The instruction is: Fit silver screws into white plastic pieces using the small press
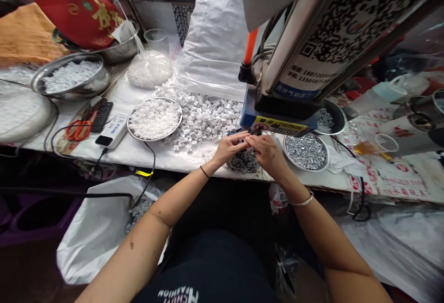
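My left hand and my right hand meet at the fingertips, close under the blue head of a press. Both hands are closed in a pinch around something small, mostly hidden by the fingers. Under them lies a heap of small dark metal pieces. Left of my hands spreads a pile of small white-grey plastic blocks. To the right stands a round dish holding silvery metal pins.
Further left are a metal plate of small white pieces, a white power strip, a black remote and orange-handled scissors. A steel bowl stands behind. Cables hang over the table's front edge. Clear bottles stand at right.
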A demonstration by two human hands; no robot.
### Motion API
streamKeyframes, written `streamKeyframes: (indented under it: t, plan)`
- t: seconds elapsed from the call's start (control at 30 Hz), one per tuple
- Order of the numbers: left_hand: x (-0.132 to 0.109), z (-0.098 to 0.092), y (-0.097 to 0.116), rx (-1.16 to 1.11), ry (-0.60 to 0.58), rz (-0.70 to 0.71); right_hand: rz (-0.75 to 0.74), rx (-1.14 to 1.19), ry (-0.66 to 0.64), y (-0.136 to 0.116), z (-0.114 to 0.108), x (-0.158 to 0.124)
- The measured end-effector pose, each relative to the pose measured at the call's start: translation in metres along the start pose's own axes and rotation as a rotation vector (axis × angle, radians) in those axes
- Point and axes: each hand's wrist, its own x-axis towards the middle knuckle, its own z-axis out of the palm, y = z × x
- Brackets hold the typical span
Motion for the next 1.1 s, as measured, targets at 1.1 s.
streamKeyframes:
  t: [1.1]
  plan:
    - [0.010,0.009,0.005,-0.266,0.200,-0.149,0.118,-0.233,-0.037,-0.011,0.017,-0.002]
